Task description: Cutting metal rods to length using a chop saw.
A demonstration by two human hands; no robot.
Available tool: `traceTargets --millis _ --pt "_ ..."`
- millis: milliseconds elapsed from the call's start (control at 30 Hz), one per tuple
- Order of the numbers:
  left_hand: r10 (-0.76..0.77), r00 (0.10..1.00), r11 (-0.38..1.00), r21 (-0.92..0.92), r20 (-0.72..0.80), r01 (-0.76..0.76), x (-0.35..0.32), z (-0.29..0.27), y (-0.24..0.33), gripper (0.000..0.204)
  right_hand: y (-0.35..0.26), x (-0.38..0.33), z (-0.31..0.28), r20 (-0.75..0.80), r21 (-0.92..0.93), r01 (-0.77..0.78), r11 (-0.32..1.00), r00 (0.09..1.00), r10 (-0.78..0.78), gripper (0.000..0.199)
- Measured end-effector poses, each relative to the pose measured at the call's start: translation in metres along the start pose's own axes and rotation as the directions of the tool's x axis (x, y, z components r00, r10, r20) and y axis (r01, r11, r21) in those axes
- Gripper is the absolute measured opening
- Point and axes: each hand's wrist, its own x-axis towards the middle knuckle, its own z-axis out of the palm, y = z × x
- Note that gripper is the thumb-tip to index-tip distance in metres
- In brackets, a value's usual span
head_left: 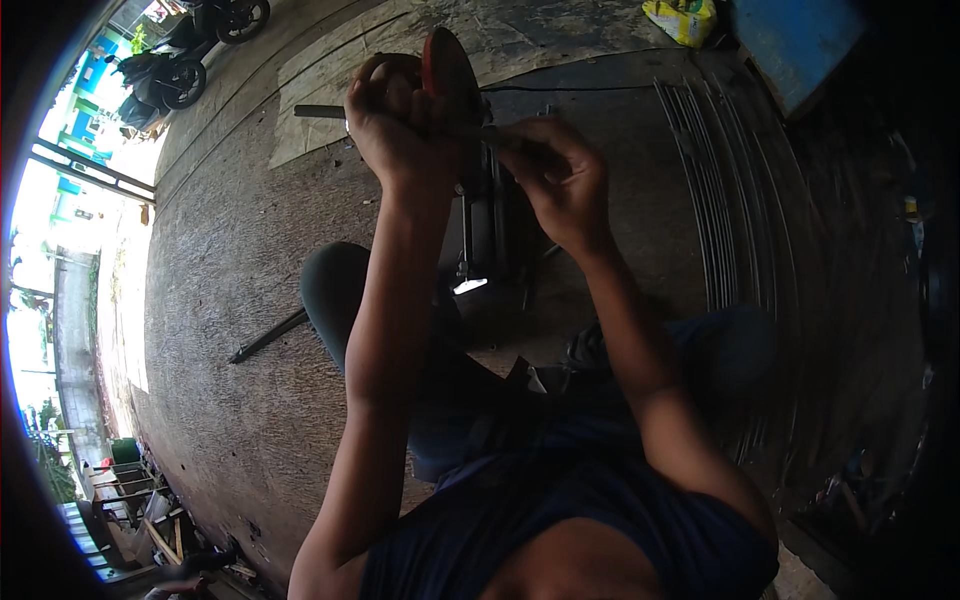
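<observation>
The round cutting disc (447,62) showed a dull red-brown face. The thin metal rod (318,111) held across it was dark grey. The machine body (487,225) below was black with 1 bright white glint. The person's sleeveless shirt (520,520) was dark navy blue. The concrete floor (230,270) was mottled grey-brown. A crumpled plastic bag (682,18) was yellow and green, beside a flat blue panel (795,45).
</observation>
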Motion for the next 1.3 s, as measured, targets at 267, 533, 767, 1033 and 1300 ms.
traceTargets --millis 267,533,767,1033,1300 --pt "-0.065 0.998 0.983 0.168 -0.019 0.067 -0.007 0.007 0.006 0.022 0.045 0.009 -0.056 0.047 0.394 -0.343 0.852 0.934 0.355 0.016" --pt "-0.513 0.858 0.618 0.687 -0.017 0.384 -0.043 -0.057 -0.102 0.016 0.249 -0.142 -0.129 -0.350 -0.171 -0.942 0.289 0.332 0.876 0.016" --pt "-0.492 0.834 0.393 0.791 -0.250 0.470 -0.067 -0.141 -0.169 0.020 0.280 -0.209 -0.127 -0.426 -0.458 -0.872 0.173 0.386 0.818 0.016" --pt "-0.321 0.913 0.301 0.888 -0.250 0.349 -0.041 -0.146 -0.178 0.032 0.172 -0.091 -0.113 0.356 0.447 -0.789 0.422 0.589 0.725 0.029" --pt "-0.325 0.908 0.375 0.846 -0.263 0.379 -0.037 -0.122 -0.169 0.033 0.146 -0.075 -0.096 0.145 -0.078 -0.717 0.692 0.679 0.720 0.026"
